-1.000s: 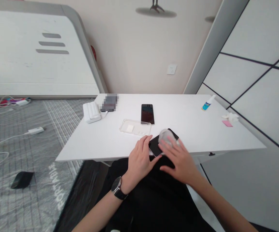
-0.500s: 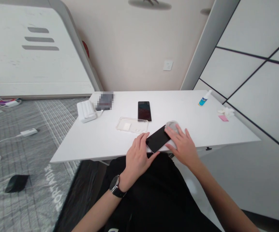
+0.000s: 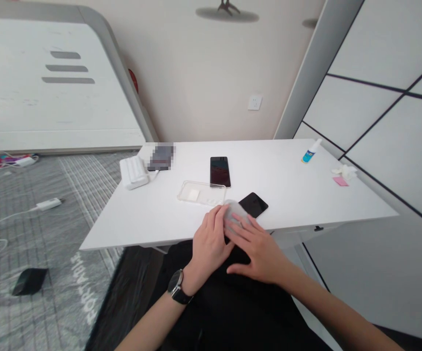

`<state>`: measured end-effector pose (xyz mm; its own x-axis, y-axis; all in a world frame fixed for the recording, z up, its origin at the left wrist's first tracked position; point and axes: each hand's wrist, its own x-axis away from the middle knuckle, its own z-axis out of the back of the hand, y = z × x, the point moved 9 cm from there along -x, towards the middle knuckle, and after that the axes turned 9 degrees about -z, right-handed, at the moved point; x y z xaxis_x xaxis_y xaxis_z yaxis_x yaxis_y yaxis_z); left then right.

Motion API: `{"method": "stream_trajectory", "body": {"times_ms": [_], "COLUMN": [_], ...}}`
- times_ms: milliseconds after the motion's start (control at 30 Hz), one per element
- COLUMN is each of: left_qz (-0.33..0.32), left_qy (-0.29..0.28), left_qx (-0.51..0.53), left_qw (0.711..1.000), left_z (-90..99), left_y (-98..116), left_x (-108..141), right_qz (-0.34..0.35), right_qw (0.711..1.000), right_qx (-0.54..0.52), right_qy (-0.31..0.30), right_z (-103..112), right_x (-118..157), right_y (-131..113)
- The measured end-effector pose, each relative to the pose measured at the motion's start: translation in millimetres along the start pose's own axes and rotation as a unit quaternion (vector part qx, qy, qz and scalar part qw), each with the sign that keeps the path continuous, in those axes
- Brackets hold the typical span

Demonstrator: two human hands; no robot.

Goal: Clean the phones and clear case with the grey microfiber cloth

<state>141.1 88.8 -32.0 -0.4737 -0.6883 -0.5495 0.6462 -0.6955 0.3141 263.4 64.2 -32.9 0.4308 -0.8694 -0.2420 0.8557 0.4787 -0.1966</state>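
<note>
In the head view, a black-faced smartphone [image 3: 253,204] is lying on a white desk [image 3: 280,195], near the front edge and at 12 o'clock from the hands. Its near end is covered by a translucent whitish wad [image 3: 235,215], which may be cloth or film; the material cannot be told. No case can be made out on this phone. The wad is being pressed by the right hand [image 3: 260,254], whose fingers are spread apart and laid flat across it, with no clamping grip shown. The left hand [image 3: 211,239], with a wristwatch [image 3: 176,286] on its wrist, is held with the fingers close together and curved against the wad's left side; whether it is gripped cannot be told.

A second smartphone [image 3: 220,171] is left face up at 12 o'clock, farther back on the desk. At 11 o'clock, a clear phone case [image 3: 201,193] is laid flat and unfitted, with a small white square inside. A white ribbed block [image 3: 133,172] and a pixelated dark object [image 3: 161,157] are placed at 10 o'clock. A spray bottle [image 3: 309,154], a white tissue [image 3: 344,171] and a pink sticky note [image 3: 340,181] are set at 2 o'clock.
</note>
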Motion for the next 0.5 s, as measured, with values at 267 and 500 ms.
{"method": "stream_trajectory", "body": {"times_ms": [267,500], "left_qz": [0.000,-0.002], "left_qy": [0.000,0.013], "left_qx": [-0.008,-0.017], "left_qw": [1.000,1.000], "left_z": [0.5,2.3], "left_y": [1,1], "left_x": [0,-1], "right_qz": [-0.075,-0.155], "right_qw": [0.996,0.985], "right_qx": [0.032,0.059], "right_qy": [0.037,0.056], "right_z": [10,13], "right_x": [-4,-4], "right_y": [26,40]}}
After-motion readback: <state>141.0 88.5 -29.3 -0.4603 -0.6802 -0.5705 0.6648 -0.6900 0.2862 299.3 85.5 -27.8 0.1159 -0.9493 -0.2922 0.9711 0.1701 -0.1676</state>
